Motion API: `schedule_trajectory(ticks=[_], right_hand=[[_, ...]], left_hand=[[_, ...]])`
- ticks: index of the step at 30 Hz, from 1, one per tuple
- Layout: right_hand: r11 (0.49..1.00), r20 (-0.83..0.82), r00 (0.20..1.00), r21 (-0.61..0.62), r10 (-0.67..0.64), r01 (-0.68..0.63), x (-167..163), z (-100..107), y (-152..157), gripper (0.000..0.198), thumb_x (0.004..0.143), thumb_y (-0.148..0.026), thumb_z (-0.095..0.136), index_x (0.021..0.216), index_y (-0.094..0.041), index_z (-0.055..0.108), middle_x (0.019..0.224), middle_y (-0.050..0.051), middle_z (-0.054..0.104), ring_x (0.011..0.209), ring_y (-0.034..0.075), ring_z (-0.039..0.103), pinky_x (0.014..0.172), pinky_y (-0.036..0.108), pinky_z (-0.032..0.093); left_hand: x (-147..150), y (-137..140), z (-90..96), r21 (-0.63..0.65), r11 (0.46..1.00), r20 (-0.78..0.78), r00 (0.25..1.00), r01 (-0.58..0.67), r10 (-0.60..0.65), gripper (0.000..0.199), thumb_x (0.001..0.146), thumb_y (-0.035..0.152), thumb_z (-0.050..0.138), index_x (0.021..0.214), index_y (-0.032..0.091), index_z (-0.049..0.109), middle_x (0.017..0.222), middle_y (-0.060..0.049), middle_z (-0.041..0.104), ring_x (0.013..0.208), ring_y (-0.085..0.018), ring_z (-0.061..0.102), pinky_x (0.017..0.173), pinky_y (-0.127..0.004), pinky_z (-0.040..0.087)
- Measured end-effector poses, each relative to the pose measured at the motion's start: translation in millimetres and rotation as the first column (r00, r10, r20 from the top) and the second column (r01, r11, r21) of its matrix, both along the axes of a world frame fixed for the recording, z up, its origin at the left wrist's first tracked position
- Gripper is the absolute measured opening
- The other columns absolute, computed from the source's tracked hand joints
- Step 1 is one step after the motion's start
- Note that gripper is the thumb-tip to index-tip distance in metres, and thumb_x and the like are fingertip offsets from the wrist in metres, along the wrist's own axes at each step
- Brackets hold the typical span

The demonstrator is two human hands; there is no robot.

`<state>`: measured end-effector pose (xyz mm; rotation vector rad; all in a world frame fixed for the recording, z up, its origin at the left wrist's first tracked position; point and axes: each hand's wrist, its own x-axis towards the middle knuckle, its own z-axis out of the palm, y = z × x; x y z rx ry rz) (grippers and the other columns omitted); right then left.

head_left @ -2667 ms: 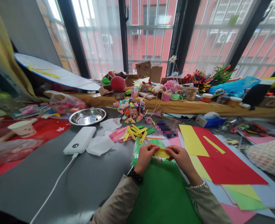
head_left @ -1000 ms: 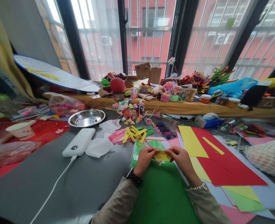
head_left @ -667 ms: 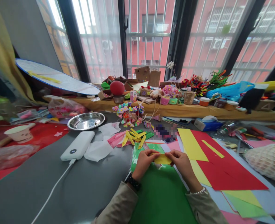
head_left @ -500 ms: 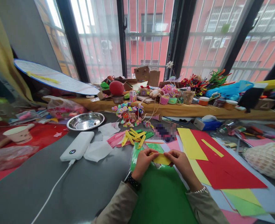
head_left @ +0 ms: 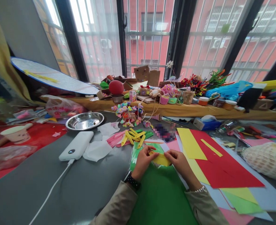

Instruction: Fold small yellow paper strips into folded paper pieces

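A small piece of yellow paper (head_left: pixel 161 159) is stretched between my two hands, above a green sheet (head_left: pixel 161 193). My left hand (head_left: pixel 143 161) pinches its left end between thumb and fingers. At its right end, my right hand (head_left: pixel 177 159) grips it the same way. The paper looks folded, though its creases are partly covered by my fingers. Just beyond my hands lies a pile of folded yellow paper strips (head_left: pixel 134 137). On my right, a yellow sheet (head_left: pixel 190 143) and a thin yellow strip (head_left: pixel 211 147) rest on red paper (head_left: pixel 229 172).
A white power bank (head_left: pixel 77 146) with a cable lies left, near a metal plate (head_left: pixel 84 121) and white paper scraps (head_left: pixel 97 151). Colourful craft flowers (head_left: pixel 127 113) stand at the back. A paper cup (head_left: pixel 16 134) sits far left, a netted white bundle (head_left: pixel 266 159) far right.
My fingers have shifted slightly on the yellow paper, and its shape between them looks a little more bent. The whole view has moved slightly; the things on the table stay in place.
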<state>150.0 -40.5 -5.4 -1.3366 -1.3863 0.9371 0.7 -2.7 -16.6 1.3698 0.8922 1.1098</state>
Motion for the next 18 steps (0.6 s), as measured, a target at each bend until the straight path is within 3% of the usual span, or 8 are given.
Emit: schedule_trajectory(ticks=[7, 11, 18], right_hand=[[0.999, 0.030, 0.999, 0.018, -0.027, 0.026, 1.4, -1.5, 0.3, 0.029, 0.066, -0.042, 0.050, 0.059, -0.015, 0.055, 0.047, -0.002, 0.051, 0.043, 0.011, 0.049, 0.039, 0.019, 0.039], [0.998, -0.026, 0.998, 0.011, -0.062, 0.063, 2.5, -3.8, 1.9, 0.030, 0.066, -0.045, 0.051, 0.059, -0.015, 0.052, 0.047, -0.003, 0.050, 0.043, 0.010, 0.049, 0.040, 0.019, 0.037], [0.987, 0.044, 0.988, 0.068, -0.151, 0.148, 3.1, -2.0, -0.2, 0.033, 0.066, -0.048, 0.050, 0.052, -0.018, 0.046, 0.040, -0.005, 0.046, 0.040, 0.010, 0.046, 0.040, 0.019, 0.032]], left_hand=[[0.6, -0.7, -0.3, -0.021, 0.999, -0.011, 0.999, -0.034, 0.034, 0.024, 0.056, 0.033, 0.062, 0.061, 0.011, 0.054, 0.055, 0.001, 0.052, 0.051, -0.008, 0.048, 0.048, -0.018, 0.037], [0.7, -1.2, 1.1, -0.071, 0.996, 0.032, 0.998, -0.059, 0.062, 0.025, 0.054, 0.035, 0.063, 0.060, 0.011, 0.055, 0.055, 0.000, 0.053, 0.052, -0.009, 0.049, 0.048, -0.019, 0.038], [1.4, -3.1, 6.0, -0.143, 0.987, 0.081, 0.993, -0.072, 0.084, 0.025, 0.054, 0.036, 0.062, 0.056, 0.012, 0.055, 0.051, 0.001, 0.052, 0.048, -0.009, 0.047, 0.047, -0.020, 0.038]])
